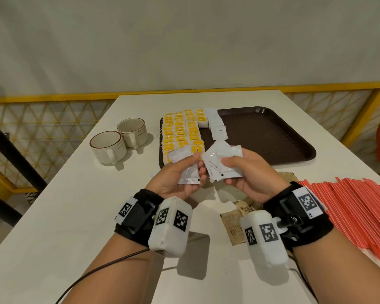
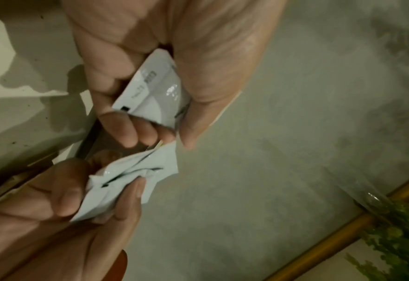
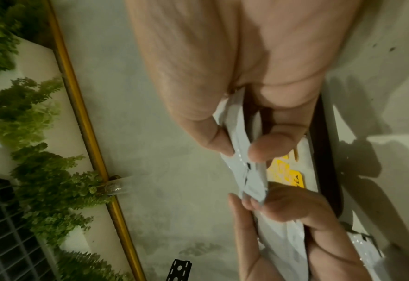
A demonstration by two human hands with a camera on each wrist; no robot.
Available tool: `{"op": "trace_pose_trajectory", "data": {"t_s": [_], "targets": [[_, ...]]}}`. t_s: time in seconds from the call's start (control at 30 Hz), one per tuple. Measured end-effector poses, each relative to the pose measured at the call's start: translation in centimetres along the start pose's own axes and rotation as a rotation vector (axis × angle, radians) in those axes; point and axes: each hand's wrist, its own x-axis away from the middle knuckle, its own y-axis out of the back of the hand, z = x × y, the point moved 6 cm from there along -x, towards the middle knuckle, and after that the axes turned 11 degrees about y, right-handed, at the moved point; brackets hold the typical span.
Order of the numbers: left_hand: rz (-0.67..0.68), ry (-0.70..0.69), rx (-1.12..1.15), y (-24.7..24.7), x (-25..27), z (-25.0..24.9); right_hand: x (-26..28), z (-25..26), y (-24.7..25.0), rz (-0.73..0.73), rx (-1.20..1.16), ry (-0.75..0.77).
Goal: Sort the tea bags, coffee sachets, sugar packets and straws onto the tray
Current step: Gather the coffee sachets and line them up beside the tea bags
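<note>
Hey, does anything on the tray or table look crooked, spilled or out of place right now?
Nothing spilled or torn. The yellow tea bags spill over the tray's left rim, and a few strings trail onto the table. The red straws lie loosely fanned at the table's right edge.

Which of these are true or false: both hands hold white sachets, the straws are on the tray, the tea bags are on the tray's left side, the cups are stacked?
1. Both the left hand and right hand hold white sachets. True.
2. The red straws are on the tray. False: they lie on the table, right of the hands.
3. The yellow tea bags fill the tray's left side. True.
4. The two cups are stacked. False: they stand side by side.
</note>
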Motion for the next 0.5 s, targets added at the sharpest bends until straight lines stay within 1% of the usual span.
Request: {"op": "trace_pose_trajectory", "data": {"t_s": [0.1,0.33,0.4,0.5], "targets": [[-0.076,-0.032,0.013,0.70,-0.09,-0.30,0.05,-0.05,-0.06,-0.001,0.017,0.010],[-0.023,-0.087,0.132,0.96,-0.34,-0.83,-0.13,-0.04,0.28,-0.007,0.016,0.043],[-0.039,-0.088,0.061,0.92,-0.17,-0.94,-0.12,-0.07,0.25,0.011,0.038,0.051],[-0.125,-0.127,-0.159,0.84,0.16,-0.82,-0.08,-0.28,0.14,0.045,0.081,0.048]]}}
